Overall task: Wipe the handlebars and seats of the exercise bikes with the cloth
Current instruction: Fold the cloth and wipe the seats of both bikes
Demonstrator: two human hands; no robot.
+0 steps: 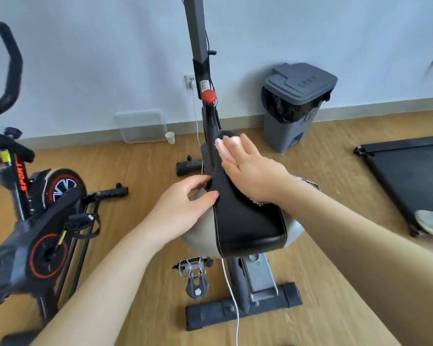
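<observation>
Right grip (250, 168) flat, fingers straight, pressing cloth (231, 141) beneath it onto seat (248, 221) | left grip (183, 208) clasps seat edge alongside | cloth looks limp; seat padded, likely slick, best steadied by its edge

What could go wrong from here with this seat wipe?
1. The cloth only peeks out from under the flat right hand; it could bunch or slip, leaving bare palm rubbing the seat.
2. The cable hangs below the seat, past the pedal; a step closer might snag it.
3. The left hand holds only the seat's edge, so a hard stroke might twist the seat.
</observation>
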